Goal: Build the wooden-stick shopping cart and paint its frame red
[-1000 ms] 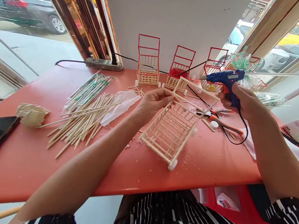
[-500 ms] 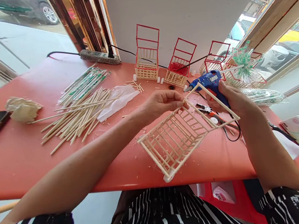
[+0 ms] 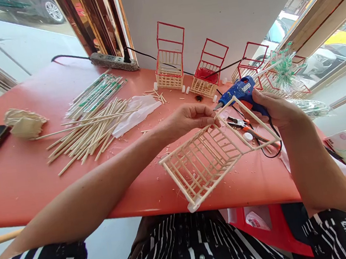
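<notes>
Red and littered with wood chips, the table (image 3: 42,191) is carrying loose sticks (image 3: 91,131), pliers (image 3: 249,130) and finished red-framed carts (image 3: 171,62) along the wall. Above its near edge the left hand (image 3: 187,119) is pinching the top corner of a bare stick cart (image 3: 208,158), tilted in the air. Just beside that corner, the right hand (image 3: 274,110) is gripping a blue glue gun (image 3: 242,91), its nozzle almost touching the joint.

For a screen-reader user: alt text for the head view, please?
Left hand holds a stick-built cart frame above a red table; right hand aims a blue glue gun at its corner. Loose sticks lie left.
</notes>
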Available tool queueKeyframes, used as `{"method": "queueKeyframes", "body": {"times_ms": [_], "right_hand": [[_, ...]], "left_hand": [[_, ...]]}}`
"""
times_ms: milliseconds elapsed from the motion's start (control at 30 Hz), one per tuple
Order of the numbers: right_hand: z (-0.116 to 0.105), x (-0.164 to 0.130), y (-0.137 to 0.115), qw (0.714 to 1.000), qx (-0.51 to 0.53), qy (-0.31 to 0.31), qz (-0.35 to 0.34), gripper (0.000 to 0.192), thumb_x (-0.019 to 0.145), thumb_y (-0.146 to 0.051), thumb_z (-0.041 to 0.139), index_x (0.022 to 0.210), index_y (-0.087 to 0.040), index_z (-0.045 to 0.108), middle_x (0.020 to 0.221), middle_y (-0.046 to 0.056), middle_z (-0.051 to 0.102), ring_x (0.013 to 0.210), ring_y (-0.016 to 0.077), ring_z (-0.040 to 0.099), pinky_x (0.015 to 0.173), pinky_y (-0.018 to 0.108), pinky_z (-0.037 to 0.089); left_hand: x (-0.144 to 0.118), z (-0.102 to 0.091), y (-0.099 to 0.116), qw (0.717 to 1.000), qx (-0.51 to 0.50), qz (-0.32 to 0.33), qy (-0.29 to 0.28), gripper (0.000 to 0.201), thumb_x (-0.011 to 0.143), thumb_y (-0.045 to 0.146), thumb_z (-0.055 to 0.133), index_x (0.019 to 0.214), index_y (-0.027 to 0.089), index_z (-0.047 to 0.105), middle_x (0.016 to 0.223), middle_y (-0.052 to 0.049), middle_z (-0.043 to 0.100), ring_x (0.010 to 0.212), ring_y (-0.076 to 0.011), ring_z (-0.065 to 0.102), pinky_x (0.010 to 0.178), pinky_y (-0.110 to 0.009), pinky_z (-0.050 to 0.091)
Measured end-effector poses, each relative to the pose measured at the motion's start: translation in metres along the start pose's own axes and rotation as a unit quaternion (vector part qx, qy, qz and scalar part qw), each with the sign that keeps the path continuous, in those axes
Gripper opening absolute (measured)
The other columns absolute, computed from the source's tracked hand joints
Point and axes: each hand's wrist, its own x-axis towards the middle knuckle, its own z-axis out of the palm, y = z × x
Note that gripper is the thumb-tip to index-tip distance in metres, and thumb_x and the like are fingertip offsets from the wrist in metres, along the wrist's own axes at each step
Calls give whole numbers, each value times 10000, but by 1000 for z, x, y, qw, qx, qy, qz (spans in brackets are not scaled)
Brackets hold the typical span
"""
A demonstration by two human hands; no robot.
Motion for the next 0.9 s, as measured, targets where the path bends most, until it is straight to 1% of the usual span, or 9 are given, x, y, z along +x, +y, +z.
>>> {"method": "queueKeyframes", "body": {"times_ms": [67,233,433,533,733,900], "right_hand": [[-1,0,0,1000,-3,-4,2,586,904,-738,660,792,-168,581,538,-59,437,400,31,346,350,155,222],[-2,1,-1,1000,-1,-23,9,554,924,-697,667,786,-170,562,556,-57,443,405,19,306,340,149,204],[-4,2,-1,1000,13,-23,17,550,899,-692,703,804,-166,574,568,-54,450,406,13,289,336,149,185],[-5,2,-1,999,16,-23,17,546,896,-690,708,802,-170,572,555,-57,437,411,17,284,340,154,181],[-5,2,1,999,20,-19,20,532,922,-685,678,808,-179,563,552,-65,428,417,25,285,358,169,214],[-4,1,0,999,10,-25,19,528,924,-688,675,822,-183,558,556,-65,436,414,24,284,352,170,194]], "left_hand": [[0,-1,-1,1000,0,2,-2,407,801,529,883,863,142,772,911,-82,796,763,-127,671,735,-268,506],[0,-3,-5,1000,10,-6,-2,424,806,551,872,881,145,774,951,-94,805,789,-136,681,729,-263,509],[-1,-1,-1,999,32,-24,5,483,771,596,877,867,136,765,946,-103,802,767,-137,674,721,-265,511],[-1,0,1,999,31,-26,7,468,777,581,875,866,136,763,942,-104,800,755,-136,670,722,-272,510],[-2,0,1,999,23,-25,10,433,774,543,887,856,136,764,932,-105,798,754,-140,668,731,-285,508],[-1,-1,1,999,26,-33,11,409,772,518,891,862,137,770,926,-101,799,767,-143,672,745,-284,514]]}}
